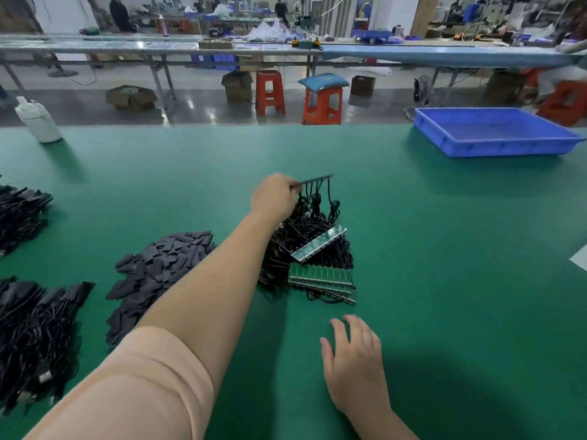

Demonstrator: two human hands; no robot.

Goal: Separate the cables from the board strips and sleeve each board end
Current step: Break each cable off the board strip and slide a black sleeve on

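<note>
Broadly, a green table (444,249) is covered at its middle by a cable pile (295,239). Left of the pile, black sleeves (158,265) are heaped. Above the pile, a board strip (313,180) with hanging cables is pinched by the left hand (273,196). Nearer than the pile, the right hand (352,363) is rested flat, fingers spread.

The surface (444,249) is a matt green mat, smooth and faintly sheened. The far-right tray (495,144) is glossy blue plastic. The board strips (320,276) look like green laminate with small shiny metal contacts; the cables (295,236) have glossy black plastic jackets. The sleeves (158,268) at left are dull, dark, flat pieces. The far-left bottle (38,120) is white translucent plastic.
</note>
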